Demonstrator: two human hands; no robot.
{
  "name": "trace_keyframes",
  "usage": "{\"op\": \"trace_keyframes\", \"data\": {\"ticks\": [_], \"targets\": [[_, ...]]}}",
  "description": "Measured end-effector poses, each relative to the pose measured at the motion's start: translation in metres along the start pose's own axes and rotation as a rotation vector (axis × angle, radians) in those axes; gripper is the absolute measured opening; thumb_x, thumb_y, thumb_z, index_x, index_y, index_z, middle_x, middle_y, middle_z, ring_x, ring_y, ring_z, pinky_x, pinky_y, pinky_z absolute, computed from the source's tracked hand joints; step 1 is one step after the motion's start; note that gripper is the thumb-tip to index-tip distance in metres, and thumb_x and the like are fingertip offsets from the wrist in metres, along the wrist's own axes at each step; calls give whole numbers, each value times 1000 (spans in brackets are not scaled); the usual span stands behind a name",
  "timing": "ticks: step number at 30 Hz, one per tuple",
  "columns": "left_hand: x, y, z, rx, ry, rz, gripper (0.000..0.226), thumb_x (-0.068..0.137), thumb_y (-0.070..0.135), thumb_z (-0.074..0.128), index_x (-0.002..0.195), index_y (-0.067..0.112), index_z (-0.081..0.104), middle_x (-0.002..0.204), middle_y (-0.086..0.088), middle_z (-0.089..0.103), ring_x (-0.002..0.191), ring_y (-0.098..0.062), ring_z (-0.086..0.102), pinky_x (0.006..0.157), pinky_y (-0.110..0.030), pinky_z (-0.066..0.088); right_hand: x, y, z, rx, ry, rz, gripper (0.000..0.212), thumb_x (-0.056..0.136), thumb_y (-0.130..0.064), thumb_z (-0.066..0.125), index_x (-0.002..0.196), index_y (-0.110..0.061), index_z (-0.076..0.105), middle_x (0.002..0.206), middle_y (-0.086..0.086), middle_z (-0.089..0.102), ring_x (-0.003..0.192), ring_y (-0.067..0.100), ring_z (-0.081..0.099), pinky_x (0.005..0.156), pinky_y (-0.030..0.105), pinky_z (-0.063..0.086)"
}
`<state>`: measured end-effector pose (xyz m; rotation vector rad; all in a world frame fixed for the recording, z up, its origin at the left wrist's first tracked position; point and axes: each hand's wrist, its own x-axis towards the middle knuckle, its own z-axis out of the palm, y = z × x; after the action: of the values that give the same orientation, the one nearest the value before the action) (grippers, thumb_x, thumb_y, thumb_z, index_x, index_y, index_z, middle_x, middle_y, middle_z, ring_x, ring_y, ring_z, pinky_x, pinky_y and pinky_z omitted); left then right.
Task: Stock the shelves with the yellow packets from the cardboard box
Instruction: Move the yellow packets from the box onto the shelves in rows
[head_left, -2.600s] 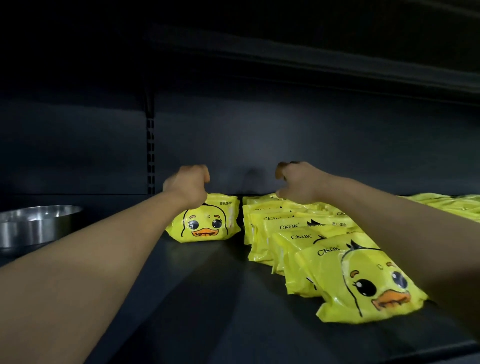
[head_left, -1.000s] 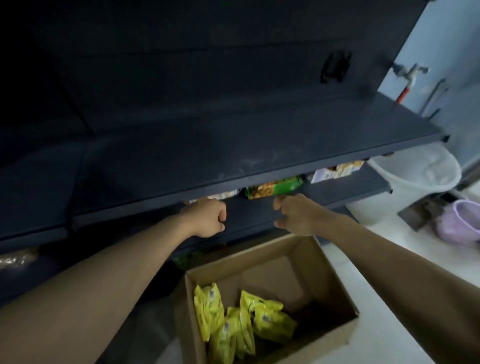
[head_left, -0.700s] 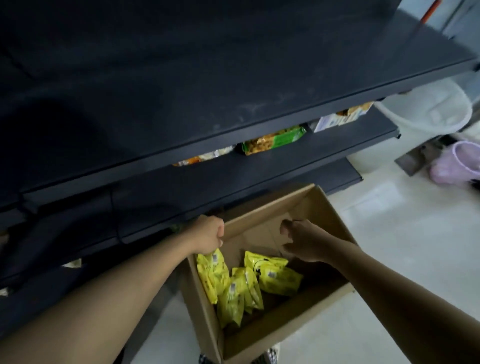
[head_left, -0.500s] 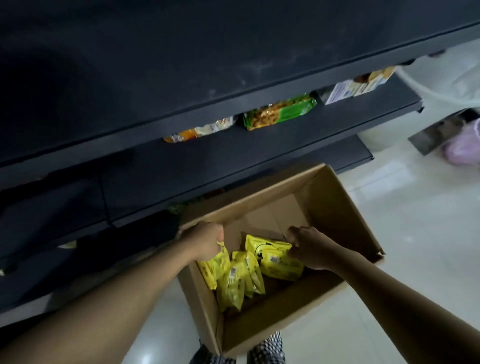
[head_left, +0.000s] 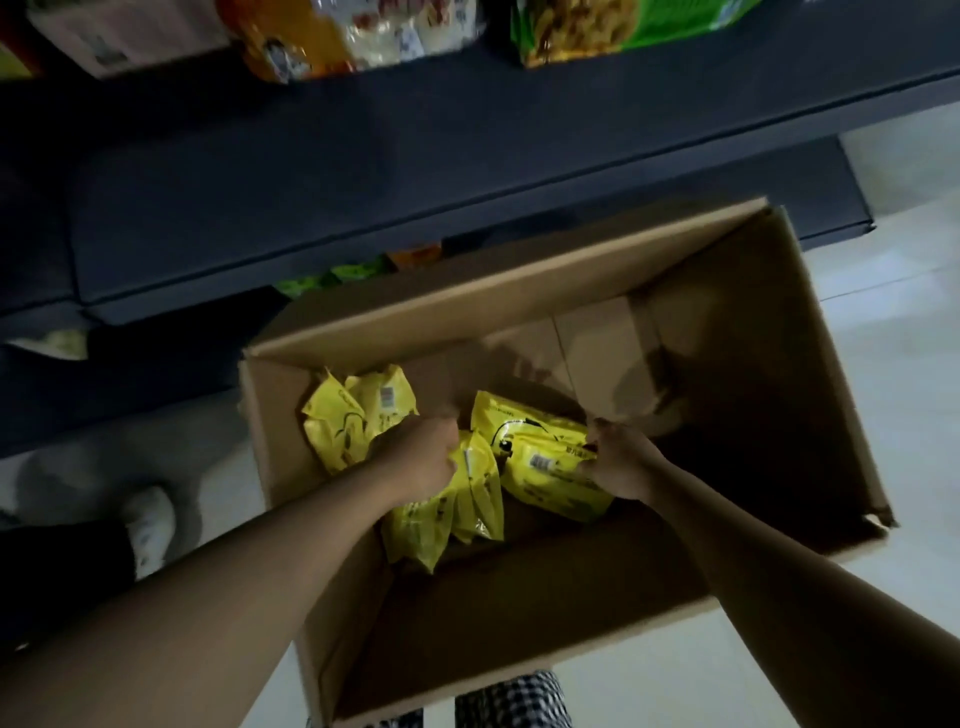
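Inside the cardboard box (head_left: 753, 332), at six o'clock from the dark shelf (head_left: 363, 171), the left hand (head_left: 421, 457) is curled closed on one yellow packet (head_left: 467, 499); the right hand (head_left: 623, 460) pinches another packet (head_left: 540, 457) at three o'clock

The cardboard box (head_left: 519, 306) is plain brown, matt and slightly creased at its flaps. The yellow packets (head_left: 545, 460) look like thin glossy plastic film, crinkled. The dark shelf (head_left: 363, 156) seems painted metal, matt, though the dim light blurs it.
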<state>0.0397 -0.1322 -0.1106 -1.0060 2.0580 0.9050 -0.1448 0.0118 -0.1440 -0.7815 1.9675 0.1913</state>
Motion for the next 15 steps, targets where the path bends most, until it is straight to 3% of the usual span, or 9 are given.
{"op": "trace_keyframes", "data": {"ticks": [4,7,11,13,15], "targets": [[24,4,19,-21,59,-5,19,89,15,57,108,13,57,118,-8,59,107,-30,56,85,-36,48,33,16,26,-55,-11,118,50,87,-19,59,130,-1,42,127,18,52,113,31,56,77,29,46],[41,4,28,-23,98,-12,23,88,16,58,111,15,56,122,-7,57,113,-31,53,90,-41,47,48,23,45,-88,2,152,49,86,-22,60,129,-2,46,127,15,54,115,30,56,85,33,49],[64,5,36,-33,155,9,40,84,14,61,122,19,49,127,-8,49,121,-30,46,96,-44,43,55,27,49,-184,-48,91,40,86,-9,54,125,-2,53,128,17,55,118,31,55,92,33,48],[73,11,40,-35,170,15,49,84,12,61,129,22,44,132,-8,43,125,-31,41,99,-45,41,54,31,41,-185,-106,22,36,86,-7,55,121,-4,57,123,16,60,113,30,58,85,28,49],[81,17,44,-13,194,38,55,83,11,62,133,22,42,136,-6,40,129,-30,37,101,-41,38,47,31,24,-197,-148,-70,28,84,-11,59,112,-7,60,113,13,63,104,27,61,65,22,44]]}}
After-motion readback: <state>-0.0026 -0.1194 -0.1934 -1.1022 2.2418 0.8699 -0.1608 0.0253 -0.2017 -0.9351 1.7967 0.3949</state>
